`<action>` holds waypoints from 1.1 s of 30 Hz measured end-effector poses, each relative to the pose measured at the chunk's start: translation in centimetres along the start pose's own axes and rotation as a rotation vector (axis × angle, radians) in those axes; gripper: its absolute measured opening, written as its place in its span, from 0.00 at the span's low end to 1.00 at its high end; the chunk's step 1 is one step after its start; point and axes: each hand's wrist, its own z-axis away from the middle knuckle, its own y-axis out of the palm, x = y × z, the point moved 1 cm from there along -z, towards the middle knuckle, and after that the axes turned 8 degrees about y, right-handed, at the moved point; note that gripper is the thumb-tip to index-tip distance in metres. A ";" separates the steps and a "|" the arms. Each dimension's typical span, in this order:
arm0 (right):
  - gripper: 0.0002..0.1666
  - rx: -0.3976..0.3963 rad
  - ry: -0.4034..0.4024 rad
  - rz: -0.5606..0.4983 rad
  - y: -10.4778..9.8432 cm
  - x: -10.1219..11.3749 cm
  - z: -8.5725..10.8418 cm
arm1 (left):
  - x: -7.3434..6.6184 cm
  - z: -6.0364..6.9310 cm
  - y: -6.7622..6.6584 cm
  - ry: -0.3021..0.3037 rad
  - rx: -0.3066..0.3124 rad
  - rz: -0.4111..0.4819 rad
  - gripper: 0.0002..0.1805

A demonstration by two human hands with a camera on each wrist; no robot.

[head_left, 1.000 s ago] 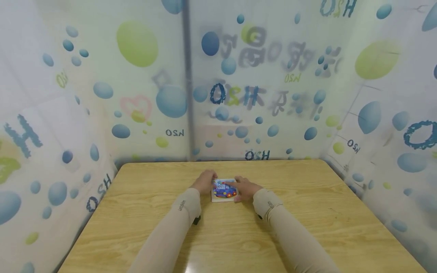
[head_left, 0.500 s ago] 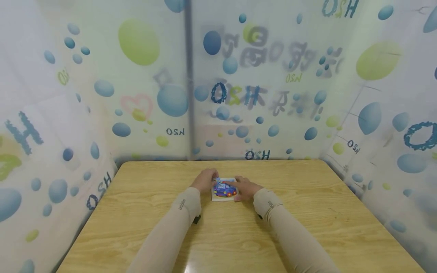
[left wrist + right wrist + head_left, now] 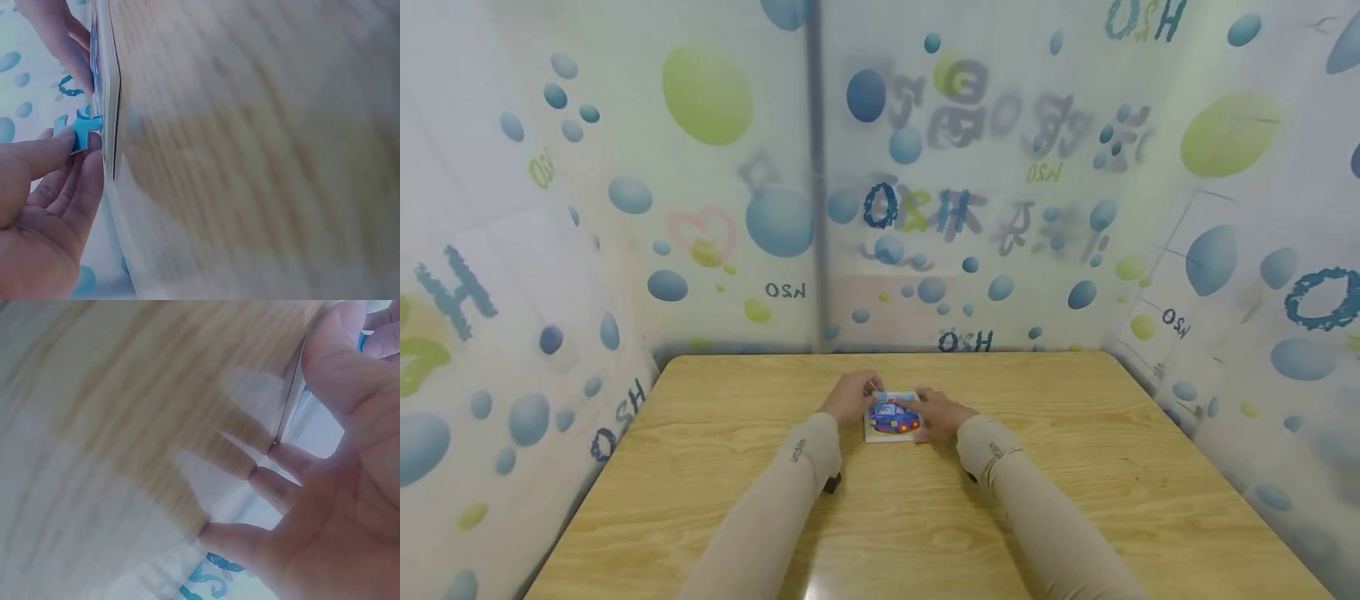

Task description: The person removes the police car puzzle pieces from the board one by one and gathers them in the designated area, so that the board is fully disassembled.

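A small square jigsaw puzzle [image 3: 893, 419] with a blue cartoon car lies flat on the table. At its upper left corner my left hand [image 3: 850, 396] pinches a light blue puzzle piece [image 3: 80, 132] between thumb and fingers. In the left wrist view that piece is slightly tilted and meets the board's edge; whether it sits in its slot I cannot tell. My right hand [image 3: 943, 414] holds the puzzle's right side, thumb at the near corner, index finger laid across the picture. In the right wrist view, its other fingertips [image 3: 215, 540] rest on the table.
The wooden table [image 3: 715, 483] extends on every side of the puzzle. Pale curtains [image 3: 1022, 275] printed with blue and green drops stand behind its far edge and along both sides.
My left fingers have shifted slightly up and away at the puzzle's upper left corner, with the light blue piece showing there. The right hand and the board stay in place.
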 end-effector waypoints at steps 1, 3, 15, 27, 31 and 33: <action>0.44 0.001 -0.001 -0.004 0.0 0.0 0.0 | 0.1 0.0 0.0 0.004 -0.007 0.011 0.07; 0.44 0.003 0.004 -0.015 0.0 0.1 0.1 | 0.2 0.1 -0.1 -0.004 -0.018 0.036 0.07; 0.43 0.015 0.027 -0.051 0.3 -0.2 -0.1 | 0.6 0.6 -0.9 -0.077 -0.063 0.115 0.07; 0.43 0.013 0.023 -0.049 0.4 -0.5 0.0 | 0.8 1.5 -2.0 -0.137 -0.073 0.250 0.08; 0.43 0.015 0.020 -0.041 0.4 -0.3 0.0 | 1.2 1.9 -2.4 -0.159 -0.088 0.293 0.09; 0.43 0.017 0.011 -0.041 0.4 -0.4 0.0 | 1.5 2.0 -2.5 -0.163 -0.101 0.296 0.09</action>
